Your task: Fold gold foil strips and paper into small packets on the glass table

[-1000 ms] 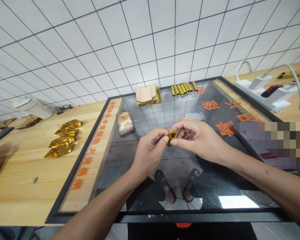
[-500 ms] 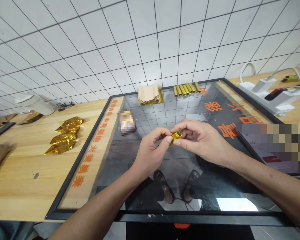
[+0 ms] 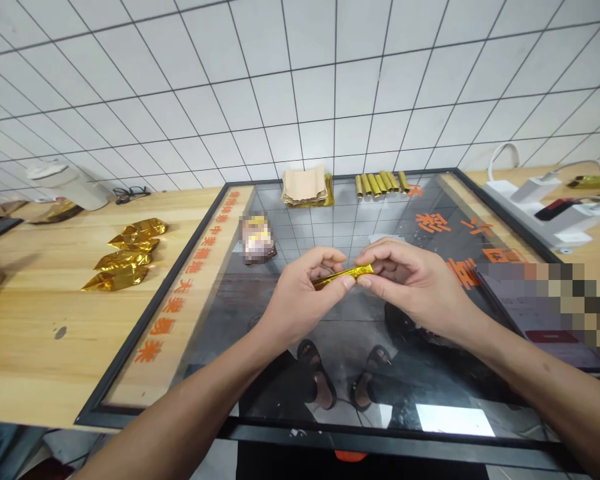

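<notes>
Gold foil strip (image 3: 351, 273) is long & side-on now, btwn L hand (image 3: 300, 290) & R hand (image 3: 410, 280), over the glass board (image 3: 215, 313). A sec ago its open end showed; prob got turned, mid-work, to get at its side. L hand pinches near its middle; R hand pinches its R tip.

Bright, even, cool light fills the view, whitening the tiled wall (image 3: 310, 87). The glass panel (image 3: 353, 327) mirrors the wall's grid and carries 1 white rectangle of glare near its lower edge. The gold strip (image 3: 347, 274) shows small highlights. A soft shadow dims the worktop (image 3: 30, 353) at far left. Wide-angle distortion slants the outer tile lines; 2 patches are pixelated.
</notes>
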Demonstrator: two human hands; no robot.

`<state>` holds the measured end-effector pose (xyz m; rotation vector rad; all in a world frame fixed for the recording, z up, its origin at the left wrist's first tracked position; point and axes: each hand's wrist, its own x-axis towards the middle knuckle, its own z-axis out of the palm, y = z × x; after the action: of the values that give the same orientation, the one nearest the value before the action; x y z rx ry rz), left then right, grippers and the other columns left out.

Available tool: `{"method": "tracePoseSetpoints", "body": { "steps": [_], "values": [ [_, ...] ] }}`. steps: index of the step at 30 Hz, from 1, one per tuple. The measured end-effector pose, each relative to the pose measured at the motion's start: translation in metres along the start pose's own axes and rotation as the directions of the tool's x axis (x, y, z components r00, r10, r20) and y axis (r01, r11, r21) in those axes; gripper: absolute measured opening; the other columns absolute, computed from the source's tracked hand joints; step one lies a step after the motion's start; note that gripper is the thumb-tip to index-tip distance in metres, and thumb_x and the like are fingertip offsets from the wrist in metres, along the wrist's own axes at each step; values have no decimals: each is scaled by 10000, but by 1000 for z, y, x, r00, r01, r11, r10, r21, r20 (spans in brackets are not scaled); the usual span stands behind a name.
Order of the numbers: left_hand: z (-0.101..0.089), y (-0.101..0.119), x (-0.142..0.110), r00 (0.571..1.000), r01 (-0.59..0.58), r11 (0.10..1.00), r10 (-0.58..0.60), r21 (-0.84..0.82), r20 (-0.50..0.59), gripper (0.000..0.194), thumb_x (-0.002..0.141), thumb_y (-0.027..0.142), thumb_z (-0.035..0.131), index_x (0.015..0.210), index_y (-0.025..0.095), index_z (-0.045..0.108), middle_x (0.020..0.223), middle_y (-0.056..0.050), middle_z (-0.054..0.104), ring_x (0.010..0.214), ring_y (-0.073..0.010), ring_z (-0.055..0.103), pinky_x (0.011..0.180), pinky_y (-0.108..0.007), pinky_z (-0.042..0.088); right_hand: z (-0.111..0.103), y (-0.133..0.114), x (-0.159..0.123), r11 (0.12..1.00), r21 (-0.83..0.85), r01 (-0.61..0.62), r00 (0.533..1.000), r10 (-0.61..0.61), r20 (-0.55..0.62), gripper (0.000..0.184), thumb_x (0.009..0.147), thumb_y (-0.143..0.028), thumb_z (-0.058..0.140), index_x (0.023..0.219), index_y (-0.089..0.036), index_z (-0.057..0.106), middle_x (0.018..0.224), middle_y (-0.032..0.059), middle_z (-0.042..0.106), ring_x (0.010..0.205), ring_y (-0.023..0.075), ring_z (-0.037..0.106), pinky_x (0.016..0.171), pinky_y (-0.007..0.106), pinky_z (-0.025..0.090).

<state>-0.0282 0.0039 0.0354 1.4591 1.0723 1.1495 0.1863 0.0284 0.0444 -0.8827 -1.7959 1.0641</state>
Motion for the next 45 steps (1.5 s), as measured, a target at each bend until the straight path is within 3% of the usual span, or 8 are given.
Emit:
{"method": "tracePoseSetpoints", "body": {
  "steps": [3, 7, 16, 24, 30, 36, 45],
  "values": [
    [-2, 1, 2, 999, 0, 1000, -1, -22, -40, 334, 864, 224, 806, 1172, 225, 675, 1081, -21, 700, 947, -149, 687, 831, -264, 537, -2, 1, 0, 1000, 14, 23, 997, -22, -72, 149, 923, -314, 833, 1025, -240, 754, 1051, 54, 739, 916, 201, 730, 784, 322, 624],
    [-2, 5, 3, 995, -45, 992, 33, -116, -98, 403, 849, 175, 802, 1220, 223, 650, 1077, -26, 688, 952, -153, 689, 843, -269, 549, -4, 3, 1, 996, 30, 81, 987, -76, -139, 129, 924, -261, 835, 1026, -255, 756, 1067, 33, 736, 874, 152, 714, 761, 262, 616],
    [-1, 15, -2, 984, -126, 949, 83, -287, -156, 315, 883, 152, 776, 1135, 215, 599, 1084, -47, 753, 1000, -177, 747, 933, -335, 609, -5, 9, 2, 993, 10, 117, 980, -114, -162, 105, 937, -230, 819, 995, -271, 742, 1106, 31, 733, 977, 162, 724, 844, 259, 625],
    [-1, 19, -1, 961, -150, 926, 54, -346, -272, 236, 871, 161, 801, 979, 200, 595, 1024, -28, 785, 899, -154, 800, 839, -266, 616, -3, 6, 3, 989, -57, 133, 970, -142, -199, 91, 945, -221, 801, 972, -265, 726, 1046, 35, 740, 884, 163, 719, 742, 259, 615],
    [-4, 15, 3, 965, -52, 923, -52, -381, -259, 246, 841, 263, 856, 943, 175, 650, 937, -26, 775, 841, -155, 795, 813, -269, 626, -3, 9, 0, 951, -231, 204, 949, -250, -192, 115, 978, -176, 746, 1003, -282, 708, 1075, 28, 736, 922, 169, 718, 758, 281, 611],
    [-7, 15, 7, 949, 115, 873, -237, -474, -206, 354, 772, 293, 899, 982, 166, 644, 843, -1, 732, 761, -162, 773, 736, -285, 631, -6, 9, 1, 817, -470, 336, 903, -420, -85, 190, 958, -110, 730, 1036, -280, 693, 1056, 47, 757, 967, 217, 728, 778, 347, 617],
    [-10, 17, 9, 930, 204, 893, -304, -400, -205, 293, 739, 318, 878, 864, 168, 660, 828, -2, 689, 743, -138, 717, 632, -232, 580, -6, 6, 3, 738, -542, 402, 869, -494, -30, 213, 956, -76, 701, 1030, -273, 670, 1030, 59, 762, 939, 230, 744, 786, 372, 602]
  ]
}}
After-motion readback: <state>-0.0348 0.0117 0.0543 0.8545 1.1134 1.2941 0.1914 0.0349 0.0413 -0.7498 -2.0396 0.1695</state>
